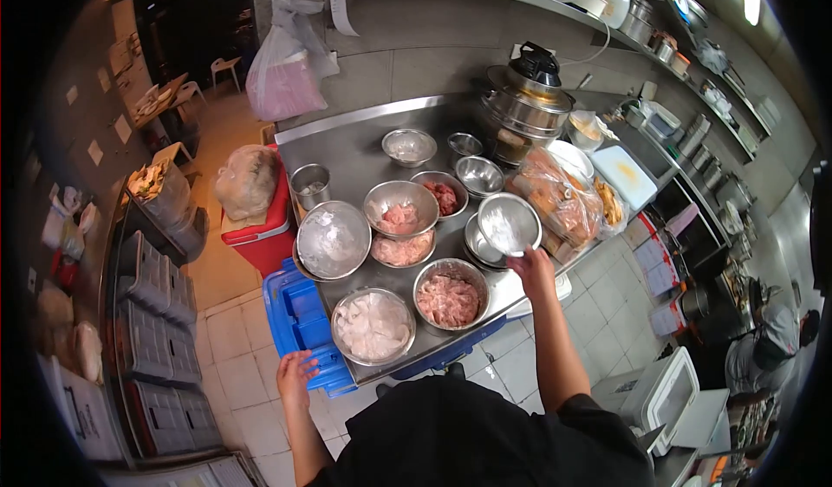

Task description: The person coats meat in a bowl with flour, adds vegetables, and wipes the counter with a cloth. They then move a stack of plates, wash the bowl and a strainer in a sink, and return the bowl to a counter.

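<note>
My right hand [530,266] grips the rim of a tilted steel bowl [508,222] holding something white, above a stack of steel bowls [477,246] on the steel counter [347,153]. Just in front of it sits a bowl of pink minced meat [449,296]. My left hand [295,373] hangs free with fingers apart beside the blue crate [299,309], near a bowl of white pieces [373,325]. Other bowls of pink meat [400,212] and red meat [444,194] stand further back.
A large covered bowl [333,238], small empty bowls [409,145] and a stacked steamer pot [525,101] crowd the counter. Bagged food [559,197] lies at the right. A red cooler [264,227] and grey crates [160,314] stand at the left. Another person [767,348] works at far right.
</note>
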Demonstrator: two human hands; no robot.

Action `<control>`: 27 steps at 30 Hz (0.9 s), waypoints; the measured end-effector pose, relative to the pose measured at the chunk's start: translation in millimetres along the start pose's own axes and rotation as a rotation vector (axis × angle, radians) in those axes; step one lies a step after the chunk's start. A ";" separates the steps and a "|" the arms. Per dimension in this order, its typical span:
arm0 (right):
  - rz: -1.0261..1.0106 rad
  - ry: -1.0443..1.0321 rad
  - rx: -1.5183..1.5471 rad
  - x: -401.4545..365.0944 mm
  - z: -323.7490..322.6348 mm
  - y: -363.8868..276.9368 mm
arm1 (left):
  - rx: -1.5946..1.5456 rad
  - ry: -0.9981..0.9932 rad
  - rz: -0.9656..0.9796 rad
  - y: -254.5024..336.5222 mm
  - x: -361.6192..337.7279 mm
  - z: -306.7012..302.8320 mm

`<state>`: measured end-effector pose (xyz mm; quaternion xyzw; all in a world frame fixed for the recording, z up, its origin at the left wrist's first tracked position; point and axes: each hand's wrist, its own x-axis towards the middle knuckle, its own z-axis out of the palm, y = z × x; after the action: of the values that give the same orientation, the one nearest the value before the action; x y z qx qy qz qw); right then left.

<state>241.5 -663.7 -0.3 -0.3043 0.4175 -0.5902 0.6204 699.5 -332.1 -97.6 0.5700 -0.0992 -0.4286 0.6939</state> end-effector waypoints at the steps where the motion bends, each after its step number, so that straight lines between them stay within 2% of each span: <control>1: -0.001 -0.069 0.005 35.9 -0.8 9.4 | -0.001 0.016 0.009 -3.4 -2.1 -1.1; 4: 0.038 -0.118 -0.013 120.8 20.3 21.1 | 0.028 0.045 0.013 -4.2 -13.6 7.2; 7: 0.086 -0.034 -0.021 161.1 42.9 19.4 | 0.039 0.064 0.070 6.7 -20.0 21.2; 10: 0.093 -0.112 0.050 152.5 55.0 12.5 | 0.142 0.102 0.145 17.9 -10.5 34.0; 14: 0.085 -0.228 0.033 102.1 45.0 6.4 | 0.330 0.096 0.272 45.5 14.9 74.8; 17: 0.060 -0.230 0.043 59.2 15.4 -3.1 | 0.504 0.091 0.403 69.7 52.0 112.4; 19: 0.064 -0.198 0.036 34.0 -14.7 -13.5 | 0.646 0.154 0.421 91.1 75.3 142.8; 21: 0.053 -0.137 0.014 9.5 -49.7 -19.7 | 0.893 0.270 0.728 89.2 126.9 149.7; 22: 0.043 -0.104 0.003 -3.3 -68.2 -20.0 | 0.899 0.262 0.725 94.9 142.6 154.0; 24: 0.062 -0.032 -0.027 -24.4 -113.2 -7.5 | 1.171 0.178 0.599 105.5 169.3 160.6; 27: 0.168 0.209 -0.136 -64.5 -191.8 41.2 | 1.191 0.206 0.651 106.2 199.6 152.2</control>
<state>95.9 -573.1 -115.4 -0.2465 0.5427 -0.5348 0.5989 777.6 -582.7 -24.4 0.8335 -0.4176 -0.0142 0.3615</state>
